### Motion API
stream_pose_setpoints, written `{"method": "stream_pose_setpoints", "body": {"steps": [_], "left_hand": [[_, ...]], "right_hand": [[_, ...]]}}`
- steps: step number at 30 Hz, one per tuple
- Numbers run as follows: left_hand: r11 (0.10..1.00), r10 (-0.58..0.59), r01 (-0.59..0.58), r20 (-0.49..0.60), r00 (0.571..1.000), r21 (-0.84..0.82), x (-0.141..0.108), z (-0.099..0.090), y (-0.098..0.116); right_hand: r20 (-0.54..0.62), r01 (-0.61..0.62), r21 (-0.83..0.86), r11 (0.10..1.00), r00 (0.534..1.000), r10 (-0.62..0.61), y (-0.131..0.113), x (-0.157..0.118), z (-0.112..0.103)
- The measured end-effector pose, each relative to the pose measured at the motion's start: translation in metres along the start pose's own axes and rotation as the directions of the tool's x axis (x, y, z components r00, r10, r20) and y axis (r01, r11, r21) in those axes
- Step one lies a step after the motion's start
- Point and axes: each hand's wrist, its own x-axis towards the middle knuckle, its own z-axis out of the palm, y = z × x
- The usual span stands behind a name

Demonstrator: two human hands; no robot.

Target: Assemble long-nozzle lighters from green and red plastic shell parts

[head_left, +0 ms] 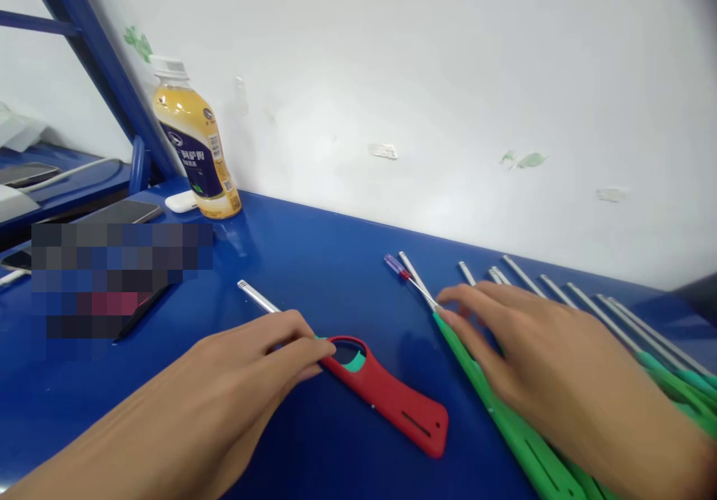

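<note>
My left hand (269, 365) is closed round the neck of a red long-nosed lighter (400, 404). Its silver tube (258, 296) sticks out to the upper left, and a teal trigger shows in the ring of its handle. At the right, my right hand (515, 335) has thumb and forefinger together at the thin shaft of a small screwdriver (397, 267) with a purple handle and red collar. Beneath that hand, a green long-nosed lighter (504, 410) lies on the blue table (330, 261), partly covered by the fingers.
More green long-nosed lighters (680, 384) lie in a row at the right, tubes towards the white wall. A yellow drink bottle (196, 149) stands at the back left beside a white object (181, 201). A dark phone (120, 212) and a blurred-out item (112, 291) lie left.
</note>
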Motion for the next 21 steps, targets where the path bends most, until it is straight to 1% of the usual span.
{"method": "stream_pose_setpoints", "body": {"steps": [2, 5, 8, 12, 14, 18, 21], "left_hand": [[1.0, 0.001, -0.001, 0.018, 1.0, -0.01, 0.008, 0.003, 0.005], [1.0, 0.01, -0.01, -0.032, 0.999, 0.001, 0.021, 0.01, 0.012], [1.0, 0.024, -0.024, -0.032, 0.999, 0.01, 0.026, 0.016, 0.015], [0.999, 0.04, -0.04, -0.001, 0.999, 0.018, 0.021, 0.021, 0.013], [0.997, 0.068, -0.069, 0.007, 0.998, 0.02, 0.018, 0.022, 0.011], [0.988, 0.151, -0.151, 0.018, 0.988, 0.036, 0.02, 0.023, 0.013], [0.985, 0.161, -0.162, 0.016, 0.987, 0.058, 0.024, 0.021, 0.016]], "right_hand": [[0.073, -0.057, -0.082, 0.995, 0.995, 0.063, 0.014, -0.001, 0.004], [0.146, -0.091, -0.111, 0.99, 0.983, 0.107, 0.02, -0.004, 0.013], [0.157, -0.097, -0.107, 0.99, 0.981, 0.113, 0.016, -0.004, 0.018], [0.138, -0.123, -0.11, 0.986, 0.981, 0.137, 0.012, 0.003, 0.022], [0.133, -0.126, -0.103, 0.987, 0.981, 0.139, 0.012, 0.008, 0.025], [0.141, -0.109, -0.068, 0.992, 0.983, 0.117, 0.013, 0.013, 0.03], [0.132, -0.121, -0.041, 0.992, 0.983, 0.125, 0.015, 0.013, 0.029]]}}
